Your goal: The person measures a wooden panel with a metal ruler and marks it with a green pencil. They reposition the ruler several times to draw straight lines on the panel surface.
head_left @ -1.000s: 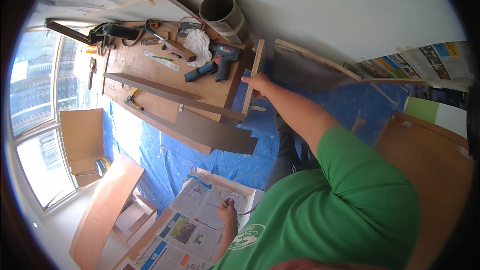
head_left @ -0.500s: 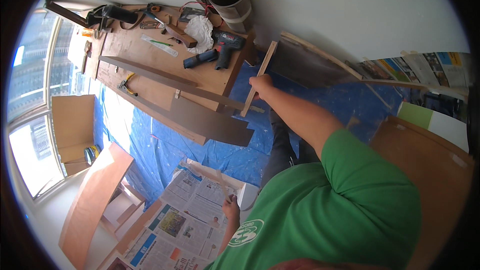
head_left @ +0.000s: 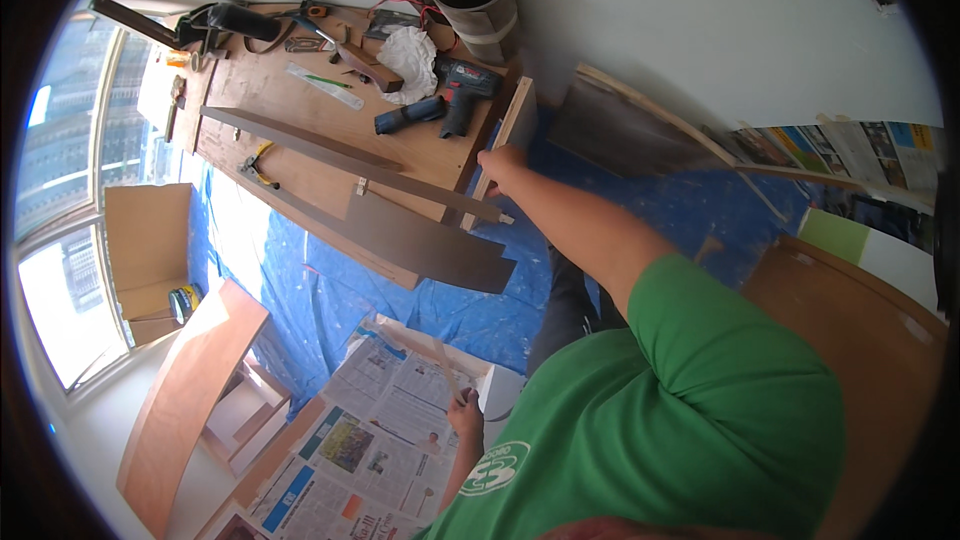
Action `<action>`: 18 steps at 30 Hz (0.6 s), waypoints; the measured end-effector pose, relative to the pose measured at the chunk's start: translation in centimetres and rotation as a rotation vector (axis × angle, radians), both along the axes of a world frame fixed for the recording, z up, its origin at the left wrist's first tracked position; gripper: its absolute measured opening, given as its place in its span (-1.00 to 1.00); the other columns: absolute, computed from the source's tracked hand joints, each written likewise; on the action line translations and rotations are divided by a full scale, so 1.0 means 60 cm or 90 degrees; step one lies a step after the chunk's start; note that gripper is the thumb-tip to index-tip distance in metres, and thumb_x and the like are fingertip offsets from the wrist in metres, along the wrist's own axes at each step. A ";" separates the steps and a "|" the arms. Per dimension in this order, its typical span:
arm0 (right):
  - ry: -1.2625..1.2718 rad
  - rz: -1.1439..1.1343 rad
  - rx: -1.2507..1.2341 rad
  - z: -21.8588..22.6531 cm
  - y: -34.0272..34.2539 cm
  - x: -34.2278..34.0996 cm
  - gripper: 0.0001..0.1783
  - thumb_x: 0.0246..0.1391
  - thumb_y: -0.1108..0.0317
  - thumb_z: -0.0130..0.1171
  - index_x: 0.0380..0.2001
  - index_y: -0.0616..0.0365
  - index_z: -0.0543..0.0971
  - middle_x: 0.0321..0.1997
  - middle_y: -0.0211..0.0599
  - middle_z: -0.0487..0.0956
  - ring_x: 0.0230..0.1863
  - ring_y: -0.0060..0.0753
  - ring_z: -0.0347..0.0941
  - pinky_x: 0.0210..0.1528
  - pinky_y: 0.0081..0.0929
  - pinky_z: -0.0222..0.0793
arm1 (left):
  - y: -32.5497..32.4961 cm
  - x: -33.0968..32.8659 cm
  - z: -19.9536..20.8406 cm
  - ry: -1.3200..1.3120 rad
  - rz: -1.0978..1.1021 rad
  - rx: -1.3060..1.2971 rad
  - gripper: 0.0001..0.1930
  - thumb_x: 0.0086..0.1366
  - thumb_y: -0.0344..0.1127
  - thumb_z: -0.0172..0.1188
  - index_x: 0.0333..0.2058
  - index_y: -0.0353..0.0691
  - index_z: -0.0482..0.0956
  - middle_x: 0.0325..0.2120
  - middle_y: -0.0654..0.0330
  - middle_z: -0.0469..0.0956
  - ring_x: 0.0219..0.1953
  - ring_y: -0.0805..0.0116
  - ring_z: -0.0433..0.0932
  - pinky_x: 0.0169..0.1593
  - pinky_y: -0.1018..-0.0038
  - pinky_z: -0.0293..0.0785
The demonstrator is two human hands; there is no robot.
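My right hand (head_left: 502, 170) reaches forward with its fingers closed round the pale edge of a wooden panel (head_left: 513, 125). That panel stands on end right beside the workbench's near right end. Low in the view, my left hand (head_left: 466, 414) is closed on a thin wooden strip (head_left: 447, 365), which points up and away over the newspaper. Long brown laminated boards (head_left: 420, 248) lie at an angle across the bench's front, their right ends close to my right hand. A cordless drill (head_left: 464, 95) rests on the bench just beyond that hand.
On the wooden workbench (head_left: 270, 90) lie pliers (head_left: 262, 166), a white crumpled cloth (head_left: 408, 62) and a ruler (head_left: 325, 85). A rolled sheet (head_left: 474, 10) stands behind. Blue tarp (head_left: 320, 290) covers the floor. Newspaper (head_left: 370, 440) lies near me; a curved wooden panel (head_left: 190, 405) leans at left.
My right hand has moved slightly left, bringing the panel against the bench's end and turning it so its face shows. The left hand and its strip have hardly moved.
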State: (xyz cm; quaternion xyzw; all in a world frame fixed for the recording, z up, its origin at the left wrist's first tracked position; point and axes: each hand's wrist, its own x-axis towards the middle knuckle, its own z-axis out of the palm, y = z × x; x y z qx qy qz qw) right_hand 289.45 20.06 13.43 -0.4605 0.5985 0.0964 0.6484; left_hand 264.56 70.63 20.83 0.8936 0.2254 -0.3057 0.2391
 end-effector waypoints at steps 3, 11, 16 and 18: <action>-0.035 -0.004 0.013 0.006 0.004 0.015 -0.50 0.24 0.19 0.23 0.07 0.41 0.58 0.08 0.17 0.63 -0.09 0.23 0.67 -0.37 0.05 0.75 | -0.003 0.003 0.015 -0.007 0.006 0.008 -0.68 0.24 -0.22 0.38 -0.16 -0.37 0.72 -0.32 0.01 0.74 -0.27 0.19 0.71 -0.10 0.28 0.59; -0.054 0.028 0.055 -0.011 -0.006 0.028 -0.41 0.24 0.09 0.27 0.12 0.40 0.56 0.10 0.19 0.61 -0.07 0.28 0.66 -0.32 0.12 0.74 | -0.021 0.003 0.031 -0.008 -0.037 0.021 -0.66 0.23 -0.21 0.37 -0.14 -0.36 0.74 -0.31 -0.02 0.75 -0.24 0.15 0.73 -0.07 0.28 0.59; -0.028 0.140 0.025 0.025 -0.038 0.019 -0.24 0.24 -0.14 0.24 0.15 0.42 0.54 0.09 0.21 0.61 -0.05 0.22 0.67 -0.30 -0.01 0.73 | -0.007 0.007 0.003 -0.020 -0.111 0.040 -0.66 0.26 -0.17 0.36 -0.15 -0.35 0.74 -0.35 0.03 0.74 -0.26 0.20 0.72 -0.09 0.29 0.59; -0.004 0.248 0.000 0.067 -0.053 0.010 -0.18 0.24 -0.21 0.20 0.18 0.41 0.53 0.09 0.20 0.60 -0.01 0.18 0.66 -0.32 -0.10 0.72 | 0.002 0.005 -0.004 -0.020 -0.078 0.020 -0.68 0.27 -0.18 0.35 -0.16 -0.34 0.74 -0.35 0.06 0.74 -0.27 0.23 0.71 -0.10 0.30 0.58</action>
